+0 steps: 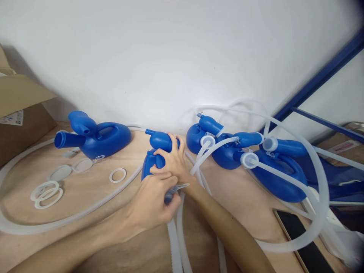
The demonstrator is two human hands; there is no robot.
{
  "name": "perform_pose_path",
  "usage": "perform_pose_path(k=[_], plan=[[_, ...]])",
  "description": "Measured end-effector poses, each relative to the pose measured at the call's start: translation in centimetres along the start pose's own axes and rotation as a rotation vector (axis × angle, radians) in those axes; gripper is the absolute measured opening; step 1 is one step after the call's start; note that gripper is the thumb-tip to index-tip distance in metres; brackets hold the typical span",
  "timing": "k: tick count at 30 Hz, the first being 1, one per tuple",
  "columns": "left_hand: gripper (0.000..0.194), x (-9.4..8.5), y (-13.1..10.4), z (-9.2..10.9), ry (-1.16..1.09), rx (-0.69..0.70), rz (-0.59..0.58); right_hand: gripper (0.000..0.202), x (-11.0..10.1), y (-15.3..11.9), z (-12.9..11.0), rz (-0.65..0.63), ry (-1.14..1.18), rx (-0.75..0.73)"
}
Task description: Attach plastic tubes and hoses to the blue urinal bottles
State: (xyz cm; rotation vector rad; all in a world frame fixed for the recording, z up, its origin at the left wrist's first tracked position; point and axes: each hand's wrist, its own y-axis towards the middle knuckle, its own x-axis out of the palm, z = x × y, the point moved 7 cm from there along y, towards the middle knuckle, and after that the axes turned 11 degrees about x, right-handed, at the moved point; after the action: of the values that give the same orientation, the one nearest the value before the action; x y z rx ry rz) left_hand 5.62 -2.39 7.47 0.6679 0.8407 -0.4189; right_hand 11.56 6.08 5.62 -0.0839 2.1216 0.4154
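Left of our closed left hand lie three rings; it and our half-curled right hand grip one bottle.

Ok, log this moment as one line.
left hand: gripping neck of blue bottle | right hand: on same bottle | white ring: on table, left | phone: on table, right

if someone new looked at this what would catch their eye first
The left hand and right hand, crowded together at a blue bottle in the middle, would probably draw the eye first. Next comes the bunch of blue bottles to the right, with a thick pale hose looping near it. On the left, a lone blue bottle sits beyond pale flat discs.
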Motion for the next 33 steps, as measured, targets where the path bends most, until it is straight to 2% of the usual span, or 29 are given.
perform_pose_path(k=[7, 12, 15, 18, 21, 26, 28, 30, 33], plan=[[0.013, -0.9, -0.3, 1.1, 0.190, 0.095, 0.000, 0.038, 0.2, 0.1, 0.2, -0.013, -0.035, 0.035], [0.015, -1.8, -0.8, 2.3, 0.352, 0.036, 0.040, 0.035, 0.2, 0.0, 0.2, 0.024, -0.016, 0.047], [0.017, -1.4, -0.8, 2.0, 0.353, -0.024, 0.047, 0.036, 0.0, -0.1, 0.2, 0.062, -0.025, 0.040], [0.025, -0.9, -0.6, 1.7, 0.348, -0.018, 0.057, 0.036, -0.1, -0.1, 0.2, 0.081, -0.027, 0.039], [0.014, -1.0, -0.6, 1.8, 0.405, 0.031, 0.130, 0.037, 0.0, -0.1, 0.2, 0.081, -0.034, 0.041], [0.007, -1.1, -1.8, 4.0, 0.548, 0.160, 0.293, 0.035, -0.1, -0.1, 0.3, 0.099, -0.013, 0.037], [0.015, -0.6, -2.4, 5.7, 0.594, 0.250, 0.318, 0.034, -0.3, 0.0, 0.5, 0.127, 0.001, 0.030], [0.019, -0.4, -2.8, 6.9, 0.626, 0.286, 0.318, 0.034, -0.5, 0.2, 0.7, 0.153, -0.002, 0.022], [0.009, -1.1, -3.3, 7.0, 0.653, 0.201, 0.210, 0.035, -0.4, 0.5, 1.1, 0.159, -0.002, 0.019]])
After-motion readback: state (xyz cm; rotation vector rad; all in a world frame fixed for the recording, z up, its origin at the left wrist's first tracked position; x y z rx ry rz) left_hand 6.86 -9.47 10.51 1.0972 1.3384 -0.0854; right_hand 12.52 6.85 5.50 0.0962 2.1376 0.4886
